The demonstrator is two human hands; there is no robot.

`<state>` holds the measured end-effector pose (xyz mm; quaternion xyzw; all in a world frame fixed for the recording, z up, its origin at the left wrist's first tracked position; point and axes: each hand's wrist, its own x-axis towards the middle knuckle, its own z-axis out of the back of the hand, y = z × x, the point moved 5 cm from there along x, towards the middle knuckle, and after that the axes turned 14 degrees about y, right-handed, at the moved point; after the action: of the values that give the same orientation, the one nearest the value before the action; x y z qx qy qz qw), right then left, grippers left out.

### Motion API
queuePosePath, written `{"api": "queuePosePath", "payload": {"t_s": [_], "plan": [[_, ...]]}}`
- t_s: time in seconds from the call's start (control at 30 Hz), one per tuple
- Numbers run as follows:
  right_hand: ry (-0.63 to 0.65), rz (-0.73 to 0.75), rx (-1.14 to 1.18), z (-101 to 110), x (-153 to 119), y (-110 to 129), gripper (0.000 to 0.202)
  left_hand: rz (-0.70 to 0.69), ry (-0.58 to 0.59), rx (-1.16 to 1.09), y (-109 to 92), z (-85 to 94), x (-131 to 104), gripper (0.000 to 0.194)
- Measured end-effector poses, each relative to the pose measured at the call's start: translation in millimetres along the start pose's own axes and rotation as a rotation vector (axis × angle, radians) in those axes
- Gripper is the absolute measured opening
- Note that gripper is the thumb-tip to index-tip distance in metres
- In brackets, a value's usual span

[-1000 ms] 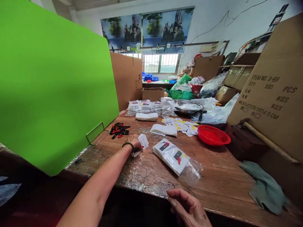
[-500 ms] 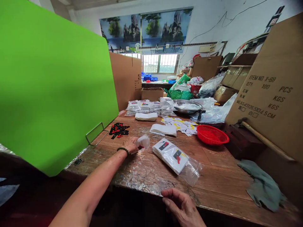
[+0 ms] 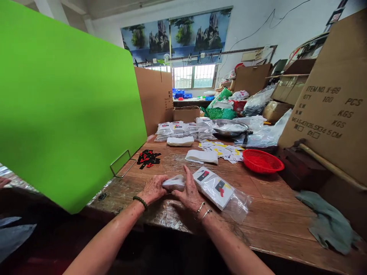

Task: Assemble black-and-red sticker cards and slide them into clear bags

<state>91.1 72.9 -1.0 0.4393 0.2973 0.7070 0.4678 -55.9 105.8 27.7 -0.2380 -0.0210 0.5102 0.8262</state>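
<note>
My left hand (image 3: pixel 155 189), with a dark beaded bracelet at the wrist, is closed on a small whitish plastic packet (image 3: pixel 174 182) low over the table. At the packet's right end is my right hand (image 3: pixel 190 194). Its thumb reaches along the packet's near side and its index finger points up, with the fingers apart. The packet's contents are hidden. Just right of that hand lies a stack of printed cards (image 3: pixel 215 187) in a clear bag. Farther left sits a pile of small black and red pieces (image 3: pixel 148 158).
Folded white sheets (image 3: pixel 202 156), scattered printed slips (image 3: pixel 226 151) and a red plastic basket (image 3: pixel 263 161) lie beyond. Bagged packs (image 3: pixel 183 129) are stacked at the back. A green panel (image 3: pixel 71 107) and wire bracket (image 3: pixel 123 164) bound the left; a grey-green cloth (image 3: pixel 329 221) lies right.
My right hand has moved from the table's front edge up to the packet. My left hand has kept the packet, now lying flatter. The view has shifted slightly.
</note>
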Motion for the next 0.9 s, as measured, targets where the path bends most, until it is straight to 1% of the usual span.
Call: {"api": "queuePosePath", "payload": {"t_s": [0.07, 0.13, 0.2, 0.27, 0.33, 0.4, 0.43, 0.5, 0.57, 0.63, 0.77, 0.83, 0.9], "plan": [[0.016, -0.041, 0.075, -15.6, 3.9, -11.0, 0.098, -0.046, -0.011, -0.178, 8.2, -2.7, 2.6, 0.017], [0.015, -0.056, 0.122, -23.5, 6.2, -18.7, 0.095, -0.070, -0.041, -0.323, 17.2, -6.1, 5.8, 0.027], [-0.003, -0.064, 0.150, -24.1, 7.7, -25.0, 0.090, -0.076, -0.108, -0.446, 26.4, -10.3, 6.6, 0.039], [-0.012, -0.076, 0.172, -21.5, 8.6, -30.1, 0.088, -0.094, -0.198, -0.630, 35.3, -17.5, 4.6, 0.053], [-0.003, -0.082, 0.183, -19.6, 8.4, -32.6, 0.087, -0.111, -0.282, -0.825, 43.1, -28.9, 1.5, 0.064], [0.017, -0.077, 0.173, -19.6, 6.4, -31.6, 0.084, -0.107, -0.322, -0.912, 46.9, -42.2, -0.4, 0.071], [0.021, -0.073, 0.161, -19.8, 4.7, -30.1, 0.082, -0.101, -0.335, -0.925, 47.4, -47.7, -0.9, 0.072], [0.017, -0.065, 0.139, -19.7, 0.3, -26.7, 0.077, -0.091, -0.342, -0.927, 46.3, -55.1, -0.9, 0.067], [0.003, -0.071, 0.135, -18.1, -5.0, -25.3, 0.071, -0.095, -0.341, -0.916, 44.0, -56.8, -0.9, 0.060], [0.003, -0.094, 0.148, -15.9, -9.9, -27.5, 0.066, -0.120, -0.340, -0.889, 41.9, -55.0, -1.8, 0.059], [0.058, -0.136, 0.166, -14.1, -16.5, -35.0, 0.053, -0.162, -0.326, -0.806, 41.1, -54.5, -5.6, 0.072], [0.037, -0.118, 0.145, -12.4, -18.8, -34.7, 0.054, -0.149, -0.340, -0.783, 42.5, -57.0, -7.4, 0.077], [0.009, -0.108, 0.110, -10.7, -21.5, -32.0, 0.058, -0.136, -0.355, -0.769, 43.4, -60.2, -8.5, 0.078]]}}
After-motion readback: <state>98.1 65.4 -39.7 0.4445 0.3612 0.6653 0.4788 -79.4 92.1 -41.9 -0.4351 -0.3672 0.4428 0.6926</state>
